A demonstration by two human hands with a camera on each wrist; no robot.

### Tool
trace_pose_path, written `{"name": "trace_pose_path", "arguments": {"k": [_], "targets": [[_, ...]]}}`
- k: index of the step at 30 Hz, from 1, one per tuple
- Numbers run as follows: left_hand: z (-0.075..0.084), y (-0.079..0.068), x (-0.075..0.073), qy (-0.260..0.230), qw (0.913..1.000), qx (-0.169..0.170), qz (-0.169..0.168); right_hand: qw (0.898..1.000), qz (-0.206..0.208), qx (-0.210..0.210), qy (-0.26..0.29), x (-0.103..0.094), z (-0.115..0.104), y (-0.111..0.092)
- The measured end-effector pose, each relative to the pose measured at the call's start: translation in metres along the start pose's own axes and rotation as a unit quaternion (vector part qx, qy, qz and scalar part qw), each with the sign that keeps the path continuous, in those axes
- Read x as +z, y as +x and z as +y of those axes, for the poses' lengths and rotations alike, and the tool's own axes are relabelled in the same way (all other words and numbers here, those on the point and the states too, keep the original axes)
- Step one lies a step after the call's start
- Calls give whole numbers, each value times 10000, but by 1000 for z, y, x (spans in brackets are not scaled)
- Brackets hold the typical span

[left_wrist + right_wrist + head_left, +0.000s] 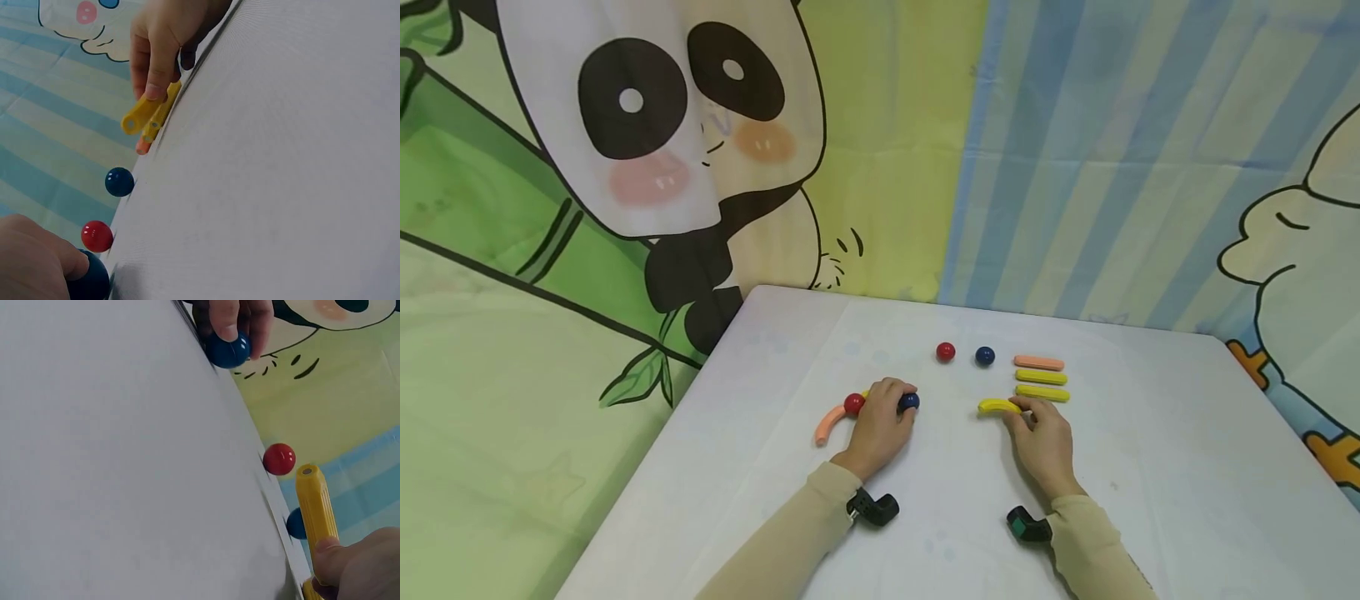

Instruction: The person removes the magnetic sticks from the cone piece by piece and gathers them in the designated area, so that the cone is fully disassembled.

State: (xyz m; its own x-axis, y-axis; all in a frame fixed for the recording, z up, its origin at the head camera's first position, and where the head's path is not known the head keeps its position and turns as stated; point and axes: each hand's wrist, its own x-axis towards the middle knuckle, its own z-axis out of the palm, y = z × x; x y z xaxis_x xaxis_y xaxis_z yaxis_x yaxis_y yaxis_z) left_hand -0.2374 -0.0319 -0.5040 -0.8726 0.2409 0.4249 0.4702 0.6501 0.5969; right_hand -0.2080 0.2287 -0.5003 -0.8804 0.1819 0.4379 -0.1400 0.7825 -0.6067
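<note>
In the head view my left hand grips a dark blue ball between thumb and fingers; the left wrist view shows the thumb against this ball. Beside that hand lie a red ball and a curved orange stick touching it. A bit of yellow shows behind the hand, mostly hidden. My right hand pinches one end of a curved yellow stick, whose free end points left. A grey disc shows in that stick's end in the right wrist view.
Farther back on the white table sit another red ball and another blue ball. To their right lie a straight orange stick and two straight yellow sticks, one nearer. A printed cloth hangs behind.
</note>
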Motion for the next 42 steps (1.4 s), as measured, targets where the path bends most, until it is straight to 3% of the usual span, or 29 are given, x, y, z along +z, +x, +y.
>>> {"name": "trace_pose_path", "arguments": {"k": [9, 20, 34, 42], "targets": [[1, 0, -2, -64, 10000, -67, -29, 9987, 246, 348, -273, -22, 29, 1], [3, -2, -1, -65, 9999, -103, -86, 9949, 225, 931, -328, -32, 43, 2], [0, 1, 1, -20, 10000, -33, -52, 9940, 199, 871, -630, -31, 45, 7], [2, -1, 0, -263, 9994, 10, -233, 9933, 239, 959, -601, -30, 45, 6]]}}
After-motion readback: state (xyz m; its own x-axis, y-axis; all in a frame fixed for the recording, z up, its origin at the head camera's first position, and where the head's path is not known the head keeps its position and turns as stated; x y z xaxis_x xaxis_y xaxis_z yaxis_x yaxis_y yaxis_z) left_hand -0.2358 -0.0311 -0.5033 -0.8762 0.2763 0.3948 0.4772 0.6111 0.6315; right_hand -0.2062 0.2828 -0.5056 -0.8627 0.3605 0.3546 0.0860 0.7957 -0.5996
